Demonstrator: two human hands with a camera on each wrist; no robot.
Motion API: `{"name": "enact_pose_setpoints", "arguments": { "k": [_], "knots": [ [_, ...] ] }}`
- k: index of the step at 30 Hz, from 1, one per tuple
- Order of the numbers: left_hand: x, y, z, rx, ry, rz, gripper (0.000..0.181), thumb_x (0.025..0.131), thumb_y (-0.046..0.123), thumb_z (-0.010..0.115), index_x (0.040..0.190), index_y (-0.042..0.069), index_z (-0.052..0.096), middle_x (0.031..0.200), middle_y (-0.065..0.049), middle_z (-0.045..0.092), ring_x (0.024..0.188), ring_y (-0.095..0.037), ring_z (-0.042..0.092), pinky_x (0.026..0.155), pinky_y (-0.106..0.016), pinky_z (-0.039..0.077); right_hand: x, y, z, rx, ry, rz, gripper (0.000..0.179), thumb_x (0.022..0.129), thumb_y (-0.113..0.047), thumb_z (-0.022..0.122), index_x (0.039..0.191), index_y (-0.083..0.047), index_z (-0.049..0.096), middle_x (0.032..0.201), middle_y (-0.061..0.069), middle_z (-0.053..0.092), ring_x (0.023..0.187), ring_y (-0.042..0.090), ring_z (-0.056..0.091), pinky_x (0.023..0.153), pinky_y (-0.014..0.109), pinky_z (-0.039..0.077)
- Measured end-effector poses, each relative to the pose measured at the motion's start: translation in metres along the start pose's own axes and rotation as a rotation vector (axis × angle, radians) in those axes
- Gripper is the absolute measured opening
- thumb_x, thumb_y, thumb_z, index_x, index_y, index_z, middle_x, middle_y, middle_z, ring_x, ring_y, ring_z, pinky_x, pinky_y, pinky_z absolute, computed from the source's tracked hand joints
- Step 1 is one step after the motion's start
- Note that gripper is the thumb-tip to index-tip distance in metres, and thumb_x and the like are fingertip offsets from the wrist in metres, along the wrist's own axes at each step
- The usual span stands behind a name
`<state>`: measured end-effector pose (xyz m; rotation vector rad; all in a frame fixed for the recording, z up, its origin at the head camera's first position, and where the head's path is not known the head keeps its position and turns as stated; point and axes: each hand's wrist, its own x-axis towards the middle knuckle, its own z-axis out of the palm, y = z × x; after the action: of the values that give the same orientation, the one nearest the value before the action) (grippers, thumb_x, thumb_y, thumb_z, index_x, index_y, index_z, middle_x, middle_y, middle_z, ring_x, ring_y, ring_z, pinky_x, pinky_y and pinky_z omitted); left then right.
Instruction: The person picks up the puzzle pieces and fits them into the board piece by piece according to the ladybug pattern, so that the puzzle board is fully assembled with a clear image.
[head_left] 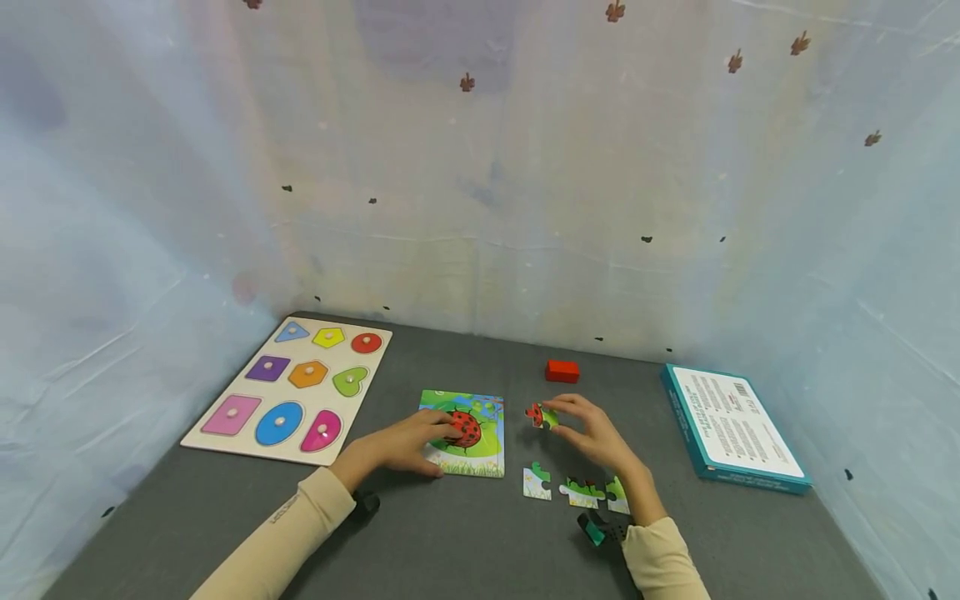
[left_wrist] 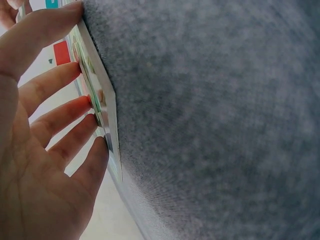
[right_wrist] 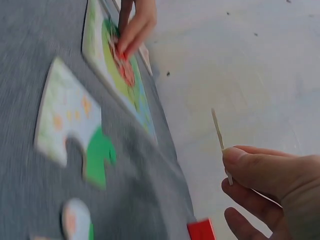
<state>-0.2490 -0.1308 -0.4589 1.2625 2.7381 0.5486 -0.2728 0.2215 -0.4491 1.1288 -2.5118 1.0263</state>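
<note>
My left hand [head_left: 405, 443] rests with spread fingers on the ladybug picture board [head_left: 486, 460], which lies flat in the middle of the table. In the left wrist view its fingertips touch the board's face and edge. My right hand [head_left: 597, 431] pinches a red and green jigsaw piece [head_left: 550, 418] between thumb and fingers, raised to the right of the board. The right wrist view shows this jigsaw piece [right_wrist: 218, 131] edge-on. Below that hand lie a corner piece [head_left: 534, 483], a wider piece [head_left: 582, 495] and another piece [head_left: 618, 498], partly covered by the right forearm.
A wooden shape board [head_left: 281, 383] with knobbed shapes lies at the left. Behind the right hand sits a red block [head_left: 562, 372]. At the far right is a teal and white box [head_left: 738, 425]. A pale curtain [head_left: 480, 208] hangs along the table's back edge.
</note>
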Motion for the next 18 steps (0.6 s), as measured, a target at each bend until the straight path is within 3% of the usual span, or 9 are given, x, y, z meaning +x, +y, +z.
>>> {"name": "enact_pose_setpoints", "arguments": {
  "k": [7,18],
  "knots": [
    [0.000,-0.001,0.001,0.005,0.006,0.012,0.057,0.079,0.030,0.073,0.129,0.011,0.054,0.129,-0.012,0.047,0.118,-0.026,0.043,0.098,-0.043,0.038,0.019,-0.011,0.018,0.032,-0.027,-0.058,0.042,0.081,0.003,0.068,0.122,-0.001,0.059,0.117,0.012,0.057,0.106,0.029,0.055,0.084,0.049,0.045],
    [0.003,-0.005,0.004,0.021,0.010,0.008,0.058,0.078,0.032,0.074,0.128,0.012,0.054,0.128,-0.007,0.047,0.116,-0.023,0.044,0.098,-0.041,0.038,0.036,-0.018,0.046,0.017,-0.070,-0.095,0.038,0.084,-0.005,0.068,0.121,-0.001,0.060,0.116,0.012,0.057,0.107,0.026,0.055,0.084,0.044,0.047]
  ]
}}
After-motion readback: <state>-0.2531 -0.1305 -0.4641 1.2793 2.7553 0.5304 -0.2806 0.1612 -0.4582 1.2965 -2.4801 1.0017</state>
